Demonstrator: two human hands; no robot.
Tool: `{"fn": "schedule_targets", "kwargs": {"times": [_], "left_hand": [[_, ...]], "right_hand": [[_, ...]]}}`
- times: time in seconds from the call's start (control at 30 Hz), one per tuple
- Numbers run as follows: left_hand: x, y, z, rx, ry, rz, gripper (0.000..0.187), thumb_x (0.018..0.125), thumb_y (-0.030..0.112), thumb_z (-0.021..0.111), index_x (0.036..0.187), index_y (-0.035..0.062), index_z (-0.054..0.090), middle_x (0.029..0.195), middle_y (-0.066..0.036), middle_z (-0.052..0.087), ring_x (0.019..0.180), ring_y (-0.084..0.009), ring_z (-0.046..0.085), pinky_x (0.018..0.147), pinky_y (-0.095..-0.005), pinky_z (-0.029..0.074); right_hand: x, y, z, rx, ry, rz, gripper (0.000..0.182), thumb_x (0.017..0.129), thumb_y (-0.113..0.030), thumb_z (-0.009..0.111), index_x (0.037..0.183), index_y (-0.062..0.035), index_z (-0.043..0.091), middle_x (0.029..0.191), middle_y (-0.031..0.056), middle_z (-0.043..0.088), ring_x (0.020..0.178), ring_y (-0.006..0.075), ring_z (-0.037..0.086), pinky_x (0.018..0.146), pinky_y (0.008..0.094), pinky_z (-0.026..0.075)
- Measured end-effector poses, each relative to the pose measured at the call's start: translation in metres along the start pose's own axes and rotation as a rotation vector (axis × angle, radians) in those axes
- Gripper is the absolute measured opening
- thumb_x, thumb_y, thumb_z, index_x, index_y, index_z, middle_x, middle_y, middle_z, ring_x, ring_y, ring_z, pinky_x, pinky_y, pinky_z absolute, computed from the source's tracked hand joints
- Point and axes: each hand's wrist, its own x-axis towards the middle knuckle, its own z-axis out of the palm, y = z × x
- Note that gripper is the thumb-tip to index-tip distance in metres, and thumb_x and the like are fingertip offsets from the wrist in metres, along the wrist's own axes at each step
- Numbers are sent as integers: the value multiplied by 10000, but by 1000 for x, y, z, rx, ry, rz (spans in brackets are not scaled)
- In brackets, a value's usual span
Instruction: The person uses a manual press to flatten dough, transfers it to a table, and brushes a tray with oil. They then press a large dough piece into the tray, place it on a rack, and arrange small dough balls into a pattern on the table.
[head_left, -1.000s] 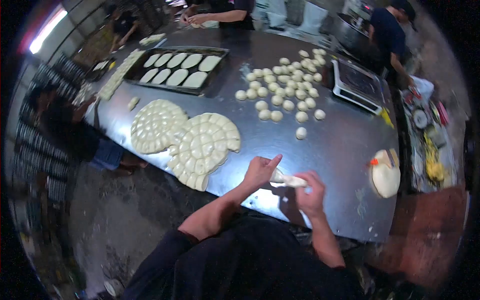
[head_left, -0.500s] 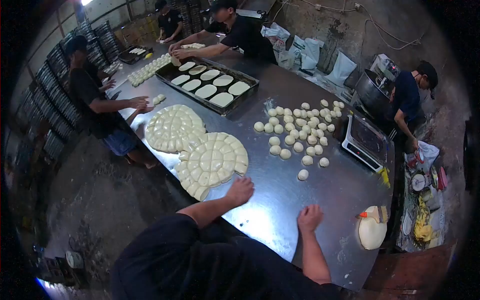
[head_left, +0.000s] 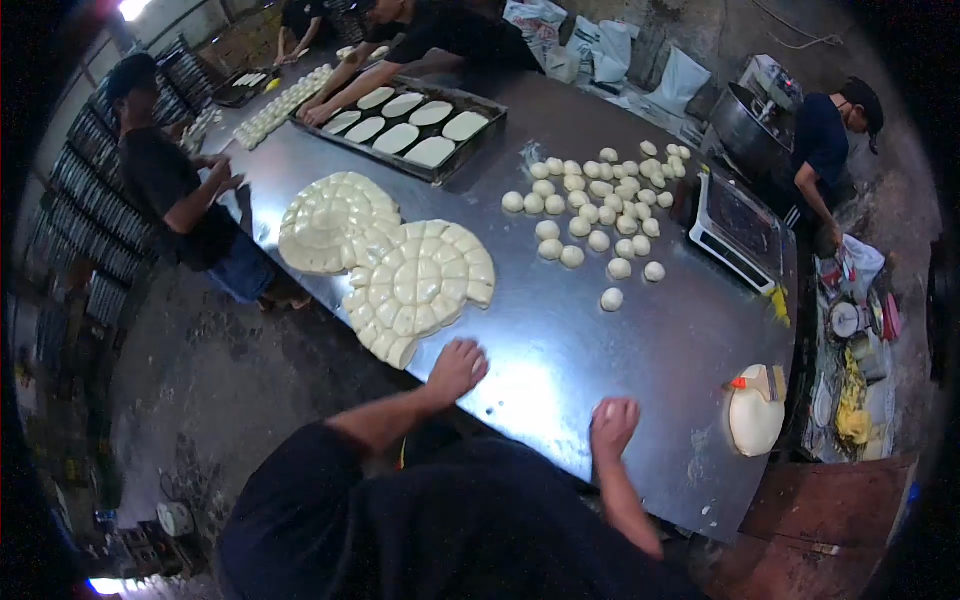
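My left hand (head_left: 457, 372) is curled low over the metal table's near edge, just right of the nearer slab of dough (head_left: 425, 275), which is cut into segments. A second cut dough slab (head_left: 335, 220) adjoins it farther off. My right hand (head_left: 613, 428), also with bent fingers, rests at the table farther right. Whatever lies under either palm is hidden. Beyond my right hand, several round dough balls (head_left: 611, 299) are scattered across the table. At the right corner sits a larger smooth dough lump (head_left: 755, 420) with a brush (head_left: 768, 383) on top.
A digital scale (head_left: 738, 228) stands on the right of the table (head_left: 540, 330). A black baking tray (head_left: 440, 172) holds flat dough ovals. Co-workers stand at left (head_left: 180, 190), behind the tray (head_left: 450, 40), and by the mixer (head_left: 750, 115) at right.
My view has shifted, so the table sits higher. Both my hands stay curled near the edge. The co-worker at left has drawn their hands back, while the one behind the tray reaches to its far-left end.
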Motion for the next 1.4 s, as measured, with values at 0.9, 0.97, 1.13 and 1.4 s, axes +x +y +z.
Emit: {"fn": "schedule_targets", "kwargs": {"times": [0.9,0.97,1.13,1.4], "left_hand": [[-4,63,-120,-515,-105,-738,627,765,156,745,1335,80,495,1023,-131,621,950,-237,612,856,-366,505],[9,48,-154,-718,-79,-829,759,733,146,774,1405,108,423,1045,-128,610,803,-252,638,760,-341,526],[-22,-20,-242,-692,79,-673,775,769,125,768,1450,107,398,1255,-118,547,997,-211,579,850,-334,501],[-233,-165,-317,-338,142,-1289,416,869,157,681,1256,45,576,980,-110,687,879,-201,668,801,-335,527]], "right_hand": [[97,-179,-22,763,-700,-49,533,742,-183,766,1241,-89,604,1142,164,584,966,307,627,757,381,541],[65,-246,-26,848,-786,-259,521,740,-167,756,1234,-96,607,1112,161,591,999,320,617,793,387,535],[105,-320,18,765,-316,-321,338,798,-161,733,1101,-43,637,1021,138,627,917,274,637,769,366,528],[221,-267,123,-248,66,55,406,924,-299,626,1245,-50,606,1084,188,657,942,276,660,810,356,526]]}}
